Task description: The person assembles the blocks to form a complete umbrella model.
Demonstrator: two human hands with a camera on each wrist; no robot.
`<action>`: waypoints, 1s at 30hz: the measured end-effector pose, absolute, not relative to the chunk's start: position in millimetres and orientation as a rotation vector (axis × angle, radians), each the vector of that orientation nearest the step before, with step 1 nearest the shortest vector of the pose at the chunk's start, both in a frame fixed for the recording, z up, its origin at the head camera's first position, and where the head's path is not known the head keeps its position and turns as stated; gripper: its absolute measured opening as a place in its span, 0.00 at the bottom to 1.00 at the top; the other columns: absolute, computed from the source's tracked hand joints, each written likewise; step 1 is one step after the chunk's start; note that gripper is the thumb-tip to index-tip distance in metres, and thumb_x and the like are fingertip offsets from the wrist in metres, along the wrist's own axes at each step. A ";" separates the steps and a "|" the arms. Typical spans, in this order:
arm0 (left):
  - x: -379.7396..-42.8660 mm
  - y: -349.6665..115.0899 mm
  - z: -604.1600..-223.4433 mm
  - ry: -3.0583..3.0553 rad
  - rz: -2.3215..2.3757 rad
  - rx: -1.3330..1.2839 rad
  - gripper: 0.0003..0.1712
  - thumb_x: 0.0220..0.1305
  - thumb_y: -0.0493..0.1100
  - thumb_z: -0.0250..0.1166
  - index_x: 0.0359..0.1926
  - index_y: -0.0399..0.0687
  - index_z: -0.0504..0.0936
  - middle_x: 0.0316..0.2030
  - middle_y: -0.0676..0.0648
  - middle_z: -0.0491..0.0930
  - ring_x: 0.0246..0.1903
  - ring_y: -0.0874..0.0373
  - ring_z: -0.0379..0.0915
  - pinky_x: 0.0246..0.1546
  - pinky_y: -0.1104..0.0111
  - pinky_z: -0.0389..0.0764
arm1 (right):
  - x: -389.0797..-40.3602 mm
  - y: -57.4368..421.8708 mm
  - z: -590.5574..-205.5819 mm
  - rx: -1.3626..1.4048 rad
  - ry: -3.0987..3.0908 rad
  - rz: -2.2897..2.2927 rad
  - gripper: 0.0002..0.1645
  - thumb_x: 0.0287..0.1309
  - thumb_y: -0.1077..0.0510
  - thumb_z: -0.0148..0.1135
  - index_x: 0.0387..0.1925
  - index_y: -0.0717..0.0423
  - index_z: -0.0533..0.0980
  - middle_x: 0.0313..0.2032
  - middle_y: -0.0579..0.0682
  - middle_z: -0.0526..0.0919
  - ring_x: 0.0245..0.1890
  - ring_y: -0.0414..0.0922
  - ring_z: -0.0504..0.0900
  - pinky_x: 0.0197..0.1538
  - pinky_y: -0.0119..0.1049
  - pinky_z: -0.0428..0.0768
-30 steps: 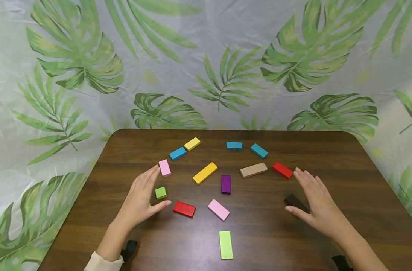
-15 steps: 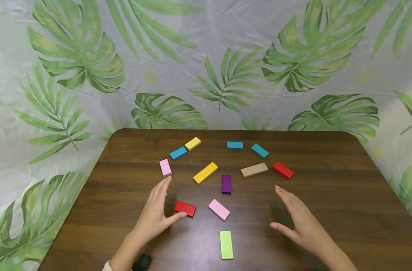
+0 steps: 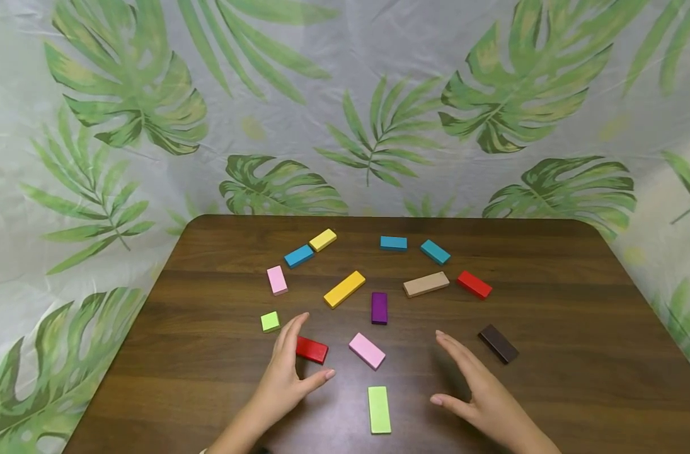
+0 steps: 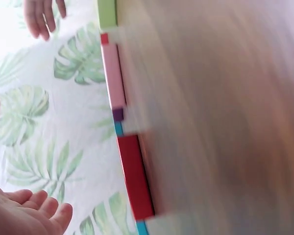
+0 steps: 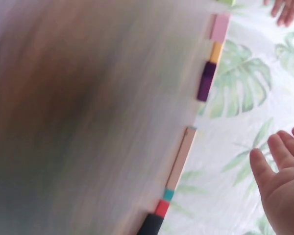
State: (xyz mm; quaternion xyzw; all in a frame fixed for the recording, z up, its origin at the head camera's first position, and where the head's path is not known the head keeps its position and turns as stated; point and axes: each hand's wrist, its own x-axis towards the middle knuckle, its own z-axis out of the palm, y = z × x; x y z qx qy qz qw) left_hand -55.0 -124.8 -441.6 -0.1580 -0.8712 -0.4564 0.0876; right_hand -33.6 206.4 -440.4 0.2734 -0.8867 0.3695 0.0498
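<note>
Several coloured rectangular blocks lie flat and scattered on the dark wood table. My left hand (image 3: 288,372) hovers beside the red block (image 3: 312,350), partly covering its left end, with thumb and fingers spread and nothing held. Just left of its fingers lies the small lime green block (image 3: 270,321). My right hand (image 3: 475,394), also spread and holding nothing, is above the table left of the dark brown block (image 3: 498,343). Between the hands are a pink block (image 3: 367,351) and a longer light green block (image 3: 379,410). Both wrist views show relaxed, unfurled fingers.
Farther back lie a purple block (image 3: 379,308), a yellow-orange block (image 3: 344,289), a tan block (image 3: 426,284), another red block (image 3: 474,284), a second pink block (image 3: 276,280), and several blue, teal and yellow ones. A leaf-patterned cloth (image 3: 373,126) hangs behind the table (image 3: 208,353).
Both hands have moved inward and nearer the front edge, closer to each other. The dark brown and small green blocks are uncovered now. The blocks have stayed in place.
</note>
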 end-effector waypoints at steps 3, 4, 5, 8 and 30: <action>-53.5 -118.0 -444.4 -2.589 -1.386 -0.490 0.54 0.42 0.55 0.72 0.66 0.45 0.54 0.62 0.47 0.56 0.61 0.54 0.51 0.56 0.51 0.60 | -31.4 200.6 -442.2 0.837 -2.706 1.175 0.52 0.45 0.49 0.69 0.67 0.54 0.51 0.64 0.52 0.57 0.63 0.42 0.56 0.59 0.19 0.50; -52.9 -115.7 -445.2 -2.589 -1.399 -0.491 0.53 0.42 0.55 0.72 0.66 0.45 0.54 0.62 0.47 0.56 0.60 0.54 0.51 0.56 0.52 0.59 | -30.9 198.3 -443.2 0.845 -2.703 1.192 0.52 0.44 0.50 0.69 0.67 0.53 0.51 0.64 0.53 0.57 0.63 0.42 0.56 0.59 0.19 0.50; -52.0 -113.5 -446.3 -2.589 -1.409 -0.496 0.53 0.43 0.56 0.72 0.65 0.44 0.55 0.62 0.47 0.56 0.60 0.54 0.51 0.56 0.51 0.59 | -30.2 196.0 -444.1 0.852 -2.705 1.208 0.52 0.44 0.50 0.69 0.67 0.52 0.51 0.64 0.52 0.57 0.63 0.41 0.56 0.58 0.19 0.50; -49.8 -107.1 -449.1 -2.609 -1.434 -0.502 0.52 0.44 0.56 0.71 0.65 0.44 0.54 0.61 0.48 0.57 0.60 0.54 0.52 0.55 0.51 0.60 | -27.6 188.6 -447.4 0.884 -2.692 1.235 0.52 0.44 0.50 0.70 0.67 0.53 0.52 0.64 0.52 0.58 0.62 0.41 0.57 0.58 0.20 0.52; -52.1 -74.7 -471.0 -2.745 -1.434 -0.540 0.48 0.51 0.57 0.66 0.64 0.36 0.55 0.59 0.44 0.59 0.60 0.51 0.54 0.56 0.53 0.60 | -20.6 160.1 -481.9 1.001 -2.779 1.314 0.47 0.42 0.44 0.68 0.62 0.53 0.61 0.58 0.47 0.66 0.57 0.42 0.65 0.55 0.34 0.66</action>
